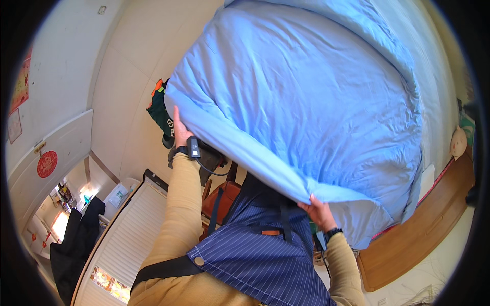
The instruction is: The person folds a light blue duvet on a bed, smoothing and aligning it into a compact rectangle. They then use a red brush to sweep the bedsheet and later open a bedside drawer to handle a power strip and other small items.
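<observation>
A light-blue quilt [283, 88] spreads in soft wrinkles before me, its near edge drawn in a slanting line between my hands. At that edge's left part is my left hand [181, 132], one digit pointing up outside the cloth and the other fingers hidden by the quilt. My right hand [319, 214] grips the near edge lower down at the right, thumb on top, where the cloth bunches and a fold hangs beside it. Each wrist wears a black strap with a small device.
A wooden headboard [417, 229] stands to the right, near a pale plush toy [458, 142]. Below the quilt's left edge are a reddish-brown chair [222, 202] and a dark green garment or bag [159, 109]. A white slatted panel [126, 218] and black clothing [76, 244] are at left.
</observation>
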A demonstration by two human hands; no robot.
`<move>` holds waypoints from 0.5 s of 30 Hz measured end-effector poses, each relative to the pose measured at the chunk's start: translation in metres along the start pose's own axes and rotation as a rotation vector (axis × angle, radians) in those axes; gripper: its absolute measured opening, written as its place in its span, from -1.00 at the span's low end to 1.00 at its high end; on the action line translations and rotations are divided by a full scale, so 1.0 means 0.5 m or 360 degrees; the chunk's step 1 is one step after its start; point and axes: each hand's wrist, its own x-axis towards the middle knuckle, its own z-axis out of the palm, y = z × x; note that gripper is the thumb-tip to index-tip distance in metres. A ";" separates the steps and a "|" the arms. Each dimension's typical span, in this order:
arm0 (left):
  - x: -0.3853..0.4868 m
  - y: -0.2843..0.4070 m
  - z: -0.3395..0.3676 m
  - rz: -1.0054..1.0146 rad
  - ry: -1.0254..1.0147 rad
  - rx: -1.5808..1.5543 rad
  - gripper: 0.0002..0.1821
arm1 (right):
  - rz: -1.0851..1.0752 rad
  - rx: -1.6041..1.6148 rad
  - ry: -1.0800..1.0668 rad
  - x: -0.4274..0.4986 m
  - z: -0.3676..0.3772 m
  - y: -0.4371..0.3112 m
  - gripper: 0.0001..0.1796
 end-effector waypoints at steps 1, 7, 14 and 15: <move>0.008 0.023 0.005 -0.0009 0.0022 0.0064 -0.32 | 0.0051 -0.0031 -0.0022 -0.036 0.000 0.008 -0.43; -0.091 0.161 0.177 0.0426 0.0106 0.0277 -0.43 | -0.0055 0.0125 -0.0024 -0.101 -0.018 -0.004 -0.41; -0.082 0.148 0.511 0.1071 -0.1150 0.0618 -0.30 | -0.0939 0.0435 -0.0109 -0.047 -0.059 -0.158 -0.34; -0.058 0.134 0.514 0.1030 -0.0855 0.0825 -0.28 | -0.0916 0.0358 -0.0122 -0.045 -0.062 -0.167 -0.27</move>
